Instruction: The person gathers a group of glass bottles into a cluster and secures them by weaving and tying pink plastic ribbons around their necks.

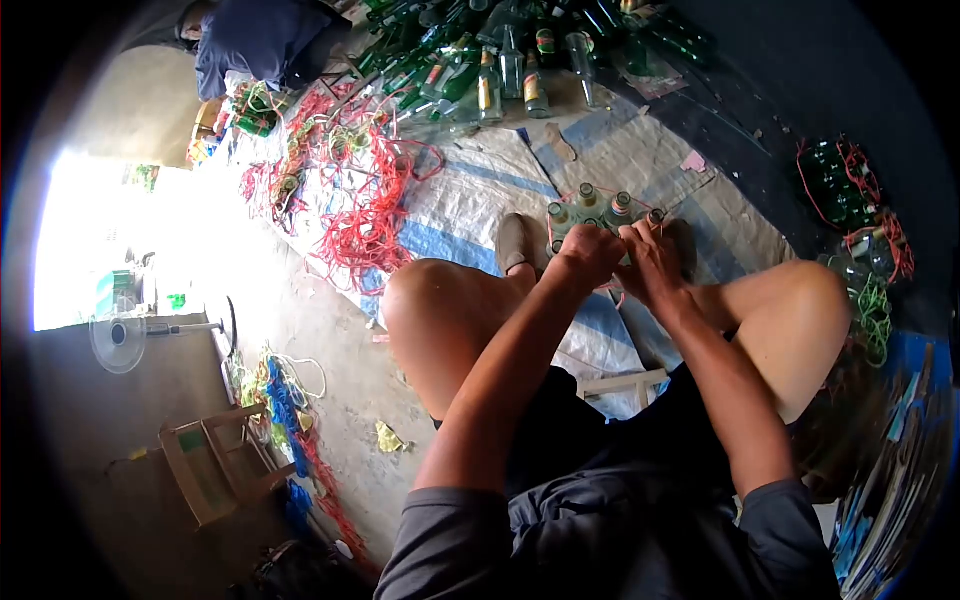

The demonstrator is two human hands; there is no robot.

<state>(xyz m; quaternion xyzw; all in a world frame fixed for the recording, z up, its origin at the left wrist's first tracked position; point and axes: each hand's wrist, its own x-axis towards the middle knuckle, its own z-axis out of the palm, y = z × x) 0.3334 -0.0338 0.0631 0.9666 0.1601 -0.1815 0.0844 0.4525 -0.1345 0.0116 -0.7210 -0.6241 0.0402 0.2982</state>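
Note:
I sit with knees apart over a cluster of several green glass bottles standing upright on a woven sack mat. My left hand and my right hand meet just over the near bottles, fingers pinched around a thin red string that wraps the cluster. The hands hide the nearest bottle tops. What exactly each finger grips is hard to see.
A tangle of red strings lies on the mat to the left. A heap of green bottles lies beyond. Another person crouches at the far left. Tied bottle bundles sit right. A fan and wooden stool stand left.

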